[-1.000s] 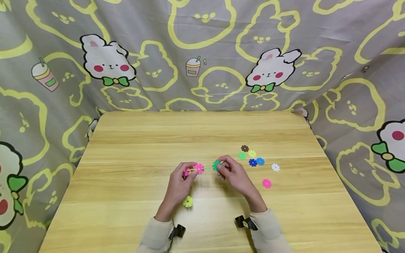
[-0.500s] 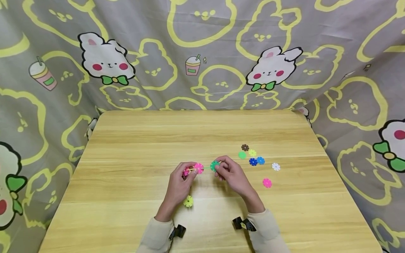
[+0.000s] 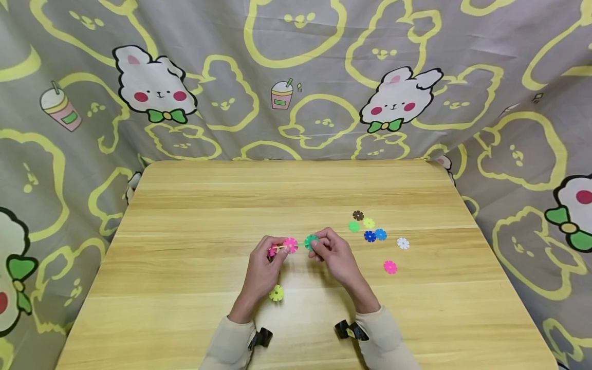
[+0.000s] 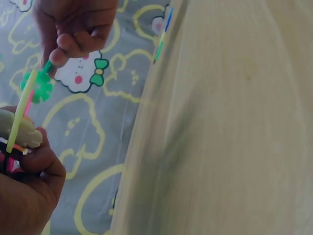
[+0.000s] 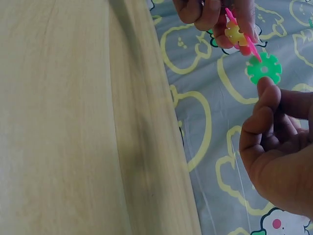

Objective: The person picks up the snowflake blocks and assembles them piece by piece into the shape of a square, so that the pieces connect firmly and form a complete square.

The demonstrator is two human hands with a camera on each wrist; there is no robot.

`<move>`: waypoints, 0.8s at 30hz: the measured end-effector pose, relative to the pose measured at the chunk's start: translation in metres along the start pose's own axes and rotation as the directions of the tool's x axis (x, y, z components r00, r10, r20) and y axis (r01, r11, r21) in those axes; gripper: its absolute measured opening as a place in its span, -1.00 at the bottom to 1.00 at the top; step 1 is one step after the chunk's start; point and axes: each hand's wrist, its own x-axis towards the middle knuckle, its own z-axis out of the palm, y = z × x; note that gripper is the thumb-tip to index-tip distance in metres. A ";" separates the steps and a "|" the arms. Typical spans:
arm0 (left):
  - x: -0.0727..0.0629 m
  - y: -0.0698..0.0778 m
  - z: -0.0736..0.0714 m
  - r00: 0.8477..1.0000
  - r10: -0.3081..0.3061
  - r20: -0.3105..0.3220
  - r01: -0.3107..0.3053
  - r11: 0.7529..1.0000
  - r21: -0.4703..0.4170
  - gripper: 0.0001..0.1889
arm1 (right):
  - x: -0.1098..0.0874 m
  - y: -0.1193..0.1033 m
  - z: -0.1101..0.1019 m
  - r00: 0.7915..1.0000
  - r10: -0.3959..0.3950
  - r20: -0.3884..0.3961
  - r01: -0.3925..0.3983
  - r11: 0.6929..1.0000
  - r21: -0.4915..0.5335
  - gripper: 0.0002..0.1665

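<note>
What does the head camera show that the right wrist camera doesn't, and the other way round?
Only the head view: loose discs on the table, such as the brown disc, white disc and loose pink disc, plus the beige sleeves.

Only the right wrist view: the palm side of the right hand, and a green disc face-on, which the head view seems to catch just as a thin edge.

Both: the table, patterned curtain, and both hands, with the left hand holding pink.
</note>
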 end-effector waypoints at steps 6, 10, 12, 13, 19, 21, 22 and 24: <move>0.001 0.002 0.004 0.999 -0.029 -0.040 0.030 0.999 0.025 -0.82 | 0.001 0.000 0.005 1.000 0.004 -0.025 -0.004 1.000 0.005 -0.85; -0.003 0.021 0.002 0.998 -0.033 -0.046 0.033 0.999 0.010 -0.80 | 0.003 0.000 0.005 0.999 -0.017 -0.034 0.016 0.999 -0.044 -0.75; -0.006 0.029 0.000 0.999 -0.007 -0.036 0.007 1.000 0.003 -0.78 | 0.004 -0.001 0.004 0.999 -0.037 -0.038 0.034 0.997 -0.064 -0.70; -0.007 0.033 -0.001 1.000 0.008 -0.025 -0.009 1.000 -0.007 -0.76 | 0.005 -0.002 0.003 0.998 -0.048 -0.038 0.046 0.997 -0.059 -0.68; -0.007 0.024 -0.003 0.998 0.023 0.062 -0.020 0.998 -0.059 -0.58 | 0.009 -0.009 -0.006 0.994 -0.102 -0.040 0.103 0.995 0.004 -0.73; -0.004 0.016 -0.003 0.997 0.017 0.073 -0.012 0.998 -0.067 -0.56 | 0.009 -0.011 -0.010 0.993 -0.118 -0.030 0.118 0.993 -0.010 -0.75; -0.003 0.012 -0.002 0.997 0.018 0.075 -0.013 0.998 -0.067 -0.57 | 0.009 -0.012 -0.011 0.991 -0.129 -0.024 0.128 0.991 -0.027 -0.76; 0.000 0.007 -0.002 0.997 0.024 0.070 -0.019 0.997 -0.073 -0.61 | 0.009 -0.015 -0.012 0.989 -0.148 -0.003 0.148 0.986 -0.075 -0.75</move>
